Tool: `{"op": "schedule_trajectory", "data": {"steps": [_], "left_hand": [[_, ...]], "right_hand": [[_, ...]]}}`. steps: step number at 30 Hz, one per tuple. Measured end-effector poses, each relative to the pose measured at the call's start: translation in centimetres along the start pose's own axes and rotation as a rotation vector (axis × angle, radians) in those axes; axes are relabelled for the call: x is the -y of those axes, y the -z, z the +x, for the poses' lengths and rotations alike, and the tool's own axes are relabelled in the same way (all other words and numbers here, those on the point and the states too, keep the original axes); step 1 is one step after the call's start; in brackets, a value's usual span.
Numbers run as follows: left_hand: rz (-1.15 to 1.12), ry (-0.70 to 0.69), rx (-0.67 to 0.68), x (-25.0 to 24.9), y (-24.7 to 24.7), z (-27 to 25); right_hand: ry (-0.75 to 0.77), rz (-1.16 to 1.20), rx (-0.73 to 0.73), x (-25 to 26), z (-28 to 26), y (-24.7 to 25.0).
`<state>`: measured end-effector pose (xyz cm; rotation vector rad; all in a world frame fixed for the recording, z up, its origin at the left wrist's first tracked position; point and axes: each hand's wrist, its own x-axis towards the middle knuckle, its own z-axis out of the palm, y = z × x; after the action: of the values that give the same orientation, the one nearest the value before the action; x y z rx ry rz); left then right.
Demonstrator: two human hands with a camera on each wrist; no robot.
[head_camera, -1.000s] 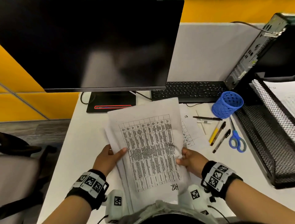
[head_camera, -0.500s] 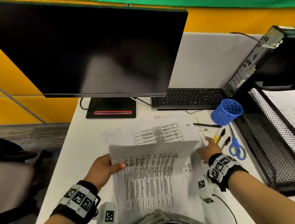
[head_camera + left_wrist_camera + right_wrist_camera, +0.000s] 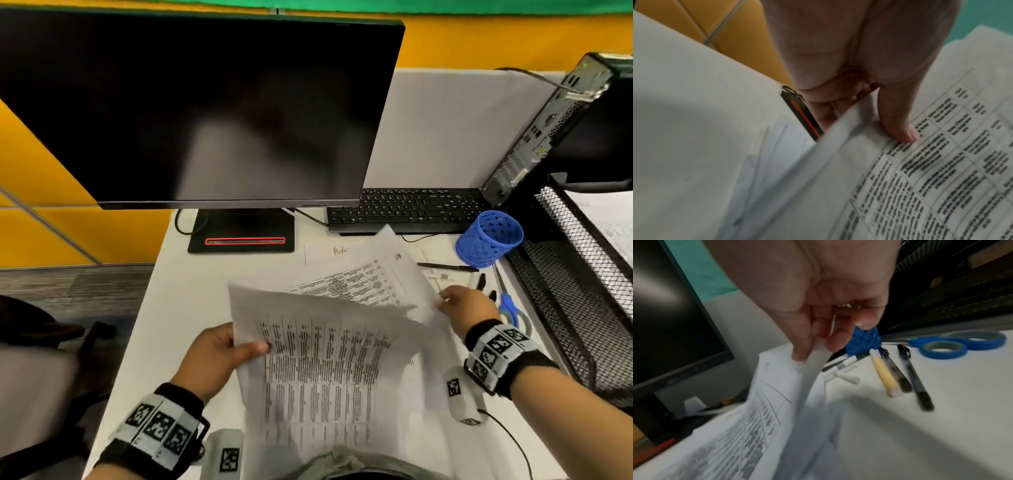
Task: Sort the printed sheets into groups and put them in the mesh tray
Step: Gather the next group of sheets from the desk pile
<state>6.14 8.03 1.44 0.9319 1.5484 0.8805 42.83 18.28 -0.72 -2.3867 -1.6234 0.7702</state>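
My left hand (image 3: 222, 353) grips the left edge of a stack of printed sheets (image 3: 325, 370) covered in table text, thumb on top (image 3: 900, 129), fingers under. My right hand (image 3: 467, 305) pinches the right edge of another printed sheet (image 3: 363, 281) and holds it lifted off the desk; the right wrist view shows thumb and fingers (image 3: 809, 344) nipping that sheet's edge (image 3: 813, 363). One more sheet with orange handwriting (image 3: 339, 251) lies flat farther back. The black mesh tray (image 3: 575, 308) stands at the right with a sheet on its upper tier (image 3: 606, 219).
A monitor (image 3: 205, 102) and keyboard (image 3: 407, 209) fill the back of the white desk (image 3: 191, 291). A blue mesh pen cup (image 3: 489, 238), several pens (image 3: 900, 369) and blue scissors (image 3: 510, 305) lie between my right hand and the tray. A computer tower (image 3: 555, 120) leans behind it.
My right hand let go of the stack, went right toward the pens and took the edge of a sheet lying on the desk, lifting it. My left hand keeps the stack, now lower.
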Motion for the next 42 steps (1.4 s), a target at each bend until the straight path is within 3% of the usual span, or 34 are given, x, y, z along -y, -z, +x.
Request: {"op": "schedule_trajectory", "data": {"steps": [3, 8, 13, 17, 19, 22, 25, 27, 31, 34, 37, 42], "left_hand": [[-0.018, -0.072, -0.052, -2.2, 0.7, 0.5], [0.090, -0.212, -0.011, -4.7, 0.5, 0.6], [0.248, -0.324, 0.028, -5.9, -1.3, 0.5], [0.196, -0.356, -0.039, -7.0, -2.3, 0.8], [0.134, -0.358, -0.114, -7.7, -2.4, 1.1], [0.055, -0.367, -0.217, -8.4, -2.2, 1.4], [0.029, -0.398, -0.269, -8.8, -2.4, 1.1], [-0.014, -0.447, -0.271, -9.1, -2.8, 0.7], [-0.082, -0.605, -0.276, -10.4, -4.5, -0.8], [-0.112, -0.720, -0.268, -10.5, -5.5, -2.2], [-0.114, -0.656, -0.198, -8.7, -6.0, -2.4], [-0.074, -0.515, -0.171, -7.0, -6.5, -1.8]], "right_hand": [[0.105, 0.166, -0.054, 0.9, -0.9, 2.2], [0.383, 0.316, 0.042, 3.4, -3.4, 5.3], [0.597, 0.272, 0.109, 5.4, -6.1, 6.4], [0.702, 0.307, 0.117, 6.7, -7.8, 7.2], [0.686, 0.564, 0.134, 6.8, -8.0, 7.5], [0.529, 1.061, 0.238, 6.5, -7.5, 7.2], [0.418, 1.257, 0.384, 6.9, -8.0, 6.5], [0.449, 1.236, 0.355, 7.8, -8.9, 5.8], [0.474, 0.991, -0.039, 9.7, -10.0, 4.5], [0.514, 1.014, -0.192, 10.2, -10.6, 4.4], [0.551, 1.031, -0.162, 9.9, -11.3, 3.4], [0.465, 0.955, -0.083, 8.4, -10.9, 1.6]]}}
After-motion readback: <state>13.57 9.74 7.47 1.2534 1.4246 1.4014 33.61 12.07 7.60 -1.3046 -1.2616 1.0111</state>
